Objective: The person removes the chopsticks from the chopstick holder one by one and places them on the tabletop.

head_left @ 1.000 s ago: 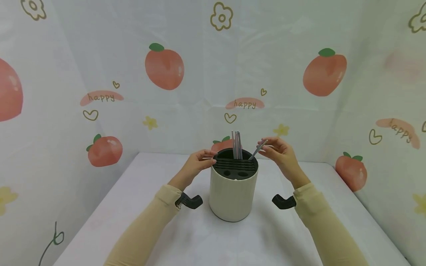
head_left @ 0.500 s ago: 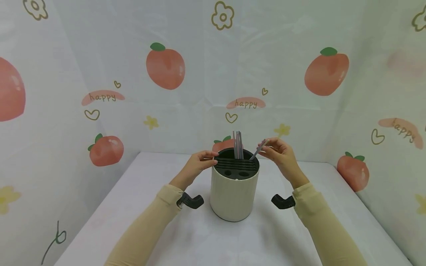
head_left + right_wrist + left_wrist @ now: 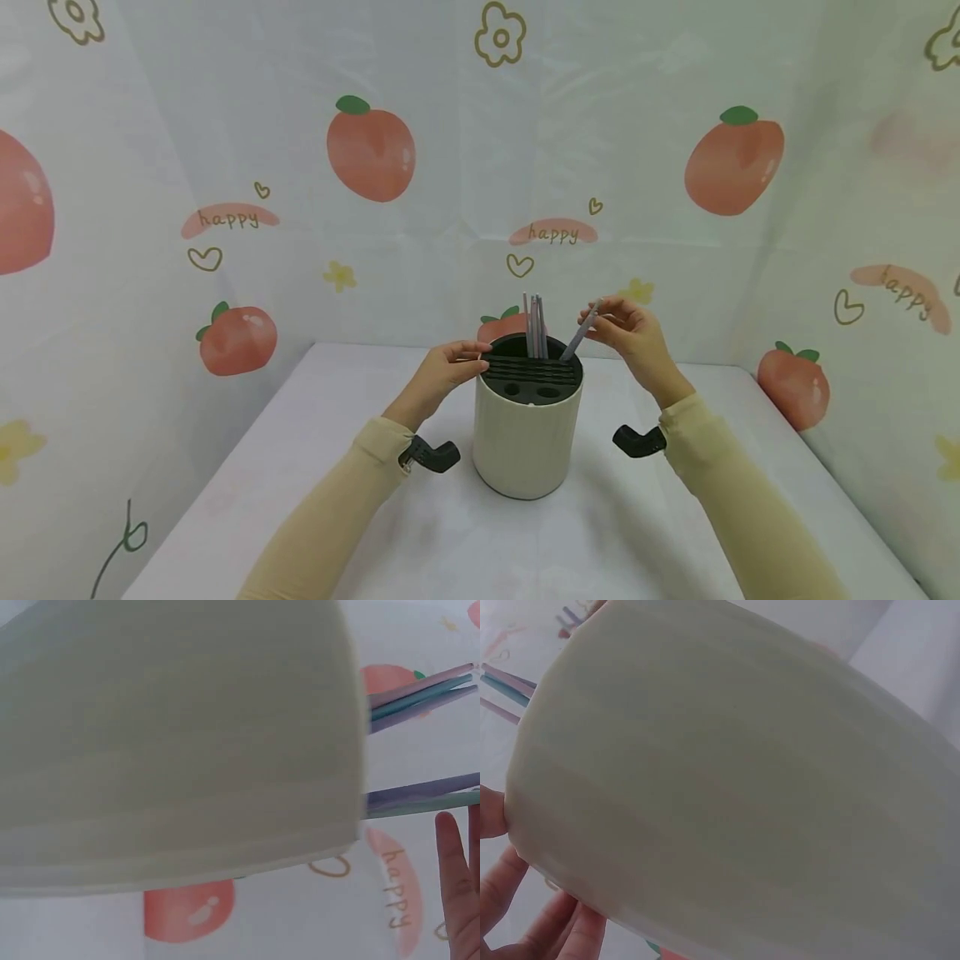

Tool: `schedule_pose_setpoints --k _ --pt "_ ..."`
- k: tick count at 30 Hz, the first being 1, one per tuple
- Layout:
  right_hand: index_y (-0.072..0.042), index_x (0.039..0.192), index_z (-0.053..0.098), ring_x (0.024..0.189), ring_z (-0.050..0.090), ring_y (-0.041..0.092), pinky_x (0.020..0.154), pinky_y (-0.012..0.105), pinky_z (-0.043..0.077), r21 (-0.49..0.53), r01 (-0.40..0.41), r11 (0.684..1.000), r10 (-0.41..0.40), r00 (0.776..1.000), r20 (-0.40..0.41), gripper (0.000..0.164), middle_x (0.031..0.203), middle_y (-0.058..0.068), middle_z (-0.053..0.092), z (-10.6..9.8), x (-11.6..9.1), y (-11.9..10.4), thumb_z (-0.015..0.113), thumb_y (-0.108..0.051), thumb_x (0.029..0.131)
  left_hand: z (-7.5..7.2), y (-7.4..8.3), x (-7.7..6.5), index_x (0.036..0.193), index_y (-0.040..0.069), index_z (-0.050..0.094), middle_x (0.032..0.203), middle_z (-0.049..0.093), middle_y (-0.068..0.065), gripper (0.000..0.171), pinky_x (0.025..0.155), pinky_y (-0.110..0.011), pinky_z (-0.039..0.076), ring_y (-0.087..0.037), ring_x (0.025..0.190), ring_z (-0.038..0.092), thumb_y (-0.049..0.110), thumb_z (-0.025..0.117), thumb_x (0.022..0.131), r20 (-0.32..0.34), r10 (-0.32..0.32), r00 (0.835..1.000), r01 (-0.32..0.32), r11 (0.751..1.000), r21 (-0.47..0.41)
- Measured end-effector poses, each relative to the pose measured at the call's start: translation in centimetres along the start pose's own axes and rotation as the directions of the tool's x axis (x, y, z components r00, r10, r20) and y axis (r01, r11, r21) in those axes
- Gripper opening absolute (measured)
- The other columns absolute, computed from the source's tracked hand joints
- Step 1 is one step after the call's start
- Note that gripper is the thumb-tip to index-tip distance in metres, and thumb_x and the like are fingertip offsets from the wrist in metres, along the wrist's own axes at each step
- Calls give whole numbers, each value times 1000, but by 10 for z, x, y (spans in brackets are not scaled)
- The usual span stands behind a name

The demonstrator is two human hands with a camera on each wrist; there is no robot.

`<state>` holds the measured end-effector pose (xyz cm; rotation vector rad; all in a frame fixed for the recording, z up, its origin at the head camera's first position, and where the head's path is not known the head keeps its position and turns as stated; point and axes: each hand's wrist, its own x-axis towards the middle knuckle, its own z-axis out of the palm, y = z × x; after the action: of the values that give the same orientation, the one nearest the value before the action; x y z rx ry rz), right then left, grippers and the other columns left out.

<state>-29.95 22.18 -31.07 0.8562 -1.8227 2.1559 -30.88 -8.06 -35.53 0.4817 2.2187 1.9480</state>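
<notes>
A cream, round utensil holder [image 3: 525, 450] with a black slotted top [image 3: 531, 379] stands upright on the table. At the left of its rim my left hand [image 3: 438, 375] grips it, thumb and fingers spread along the edge. Several pastel chopsticks [image 3: 536, 329] stand in the holder's rear opening. My right hand [image 3: 630, 337] pinches another pair of chopsticks [image 3: 580, 336], which lean right with their lower ends inside that opening. In the right wrist view this pair, purple and green chopsticks [image 3: 420, 799], sits apart from the other bunch. The holder's wall [image 3: 727, 780] fills most of the left wrist view.
The holder's top has narrow parallel slots and two round holes at the front. A white table [image 3: 360, 517] lies under both arms. Behind it hangs a white cloth [image 3: 450, 125] printed with peaches. Each wrist carries a black camera mount [image 3: 433, 454].
My right hand has risen slightly, and the chopsticks in it stand a little steeper. The left hand stays on the rim; the holder and the other chopsticks have not moved.
</notes>
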Motion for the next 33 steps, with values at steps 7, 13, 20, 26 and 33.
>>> schedule_pose_setpoints --k 7,13,20,26,33 --pt "-6 96 63 86 69 14 76 29 60 66 72 995 -67 995 -71 20 95 4 68 3 25 -41 56 12 91 1 0 -2 126 5 61 129 54 -14 36 109 -45 41 -26 121 48 12 65 91 4 3 1000 -3 1000 -12" --pt "4 96 63 78 69 20 69 33 61 230 213 950 -159 960 -232 13 88 11 68 -5 46 -87 60 13 87 0 0 -2 127 4 61 130 53 -14 37 109 -44 41 -27 122 47 11 65 91 3 0 1000 0 1000 -26" --pt "4 100 64 71 65 20 57 31 60 268 295 917 -110 834 -541 24 90 10 64 -33 50 -123 73 9 78 2 2 -2 127 5 61 130 52 -14 37 109 -44 41 -26 122 47 12 65 91 2 -10 1000 10 1000 -28" --pt "-1 98 69 71 67 15 60 27 59 243 79 967 65 843 -534 18 86 5 66 -61 27 -85 70 7 82 1 1 -3 127 4 60 129 52 -14 36 108 -43 41 -26 120 47 11 64 92 -1 -7 1000 7 999 -33" --pt "-19 96 68 80 64 3 70 19 57 56 -360 931 352 847 -398 12 87 -10 68 -71 -26 9 65 -8 92 1 2 -3 125 6 62 129 53 -13 35 107 -44 42 -26 121 47 10 65 90 -10 -1 1000 1 1000 -27"
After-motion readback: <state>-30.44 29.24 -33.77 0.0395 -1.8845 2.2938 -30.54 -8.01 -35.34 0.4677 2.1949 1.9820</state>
